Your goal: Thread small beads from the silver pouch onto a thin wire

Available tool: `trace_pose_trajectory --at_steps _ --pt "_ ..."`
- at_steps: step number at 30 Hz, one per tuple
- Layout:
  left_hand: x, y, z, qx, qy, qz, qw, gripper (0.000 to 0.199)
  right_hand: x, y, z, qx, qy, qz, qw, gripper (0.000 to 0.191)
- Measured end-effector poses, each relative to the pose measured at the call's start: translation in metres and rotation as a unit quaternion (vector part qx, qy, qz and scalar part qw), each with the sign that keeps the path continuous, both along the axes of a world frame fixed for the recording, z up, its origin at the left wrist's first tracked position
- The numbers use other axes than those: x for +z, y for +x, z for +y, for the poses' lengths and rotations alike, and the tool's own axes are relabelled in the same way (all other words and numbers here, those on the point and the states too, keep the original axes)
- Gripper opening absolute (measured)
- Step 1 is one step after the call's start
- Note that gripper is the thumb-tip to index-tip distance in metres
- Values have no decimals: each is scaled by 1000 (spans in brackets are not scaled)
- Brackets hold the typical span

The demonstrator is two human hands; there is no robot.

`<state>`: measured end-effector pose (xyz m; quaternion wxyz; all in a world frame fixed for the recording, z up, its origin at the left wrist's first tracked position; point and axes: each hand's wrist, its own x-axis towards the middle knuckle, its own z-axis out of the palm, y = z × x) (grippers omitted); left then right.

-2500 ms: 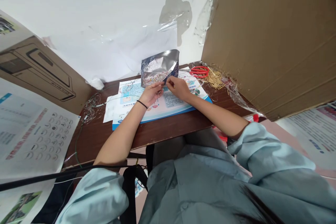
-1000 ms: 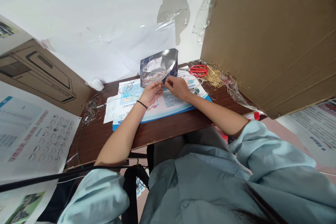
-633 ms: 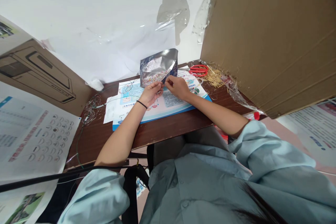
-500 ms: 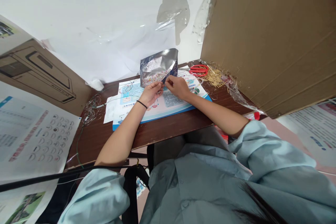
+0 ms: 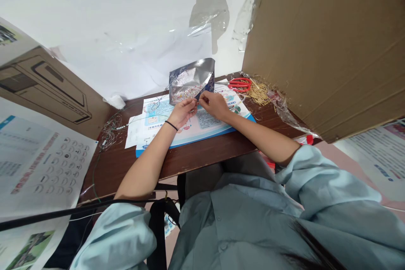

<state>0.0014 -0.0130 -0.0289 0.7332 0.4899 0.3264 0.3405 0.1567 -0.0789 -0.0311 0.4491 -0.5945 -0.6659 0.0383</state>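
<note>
On a brown wooden table (image 5: 202, 162), a shiny silver bag of tiny beads (image 5: 190, 82) stands on a blue-edged paper chart (image 5: 207, 124), just past the hands. The bag is longer from side to side. The left hand (image 5: 182, 112) is nearer to it, and the right hand (image 5: 215, 105) is just beside the left. Both pinch at its low corner, but what they pinch is too small to tell. Red scissors (image 5: 239, 85) and gold pins (image 5: 259, 95) lie off to the right.
</note>
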Motion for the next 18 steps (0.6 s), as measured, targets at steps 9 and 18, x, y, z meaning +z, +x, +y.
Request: trace_pose_trajectory --at_steps 9,18 --pt "1 0 -2 -2 0 -4 1000 14 -3 0 2 17 3 3 1000 12" --pt "3 2 -6 26 -3 21 999 15 -4 0 2 70 -9 7 997 18"
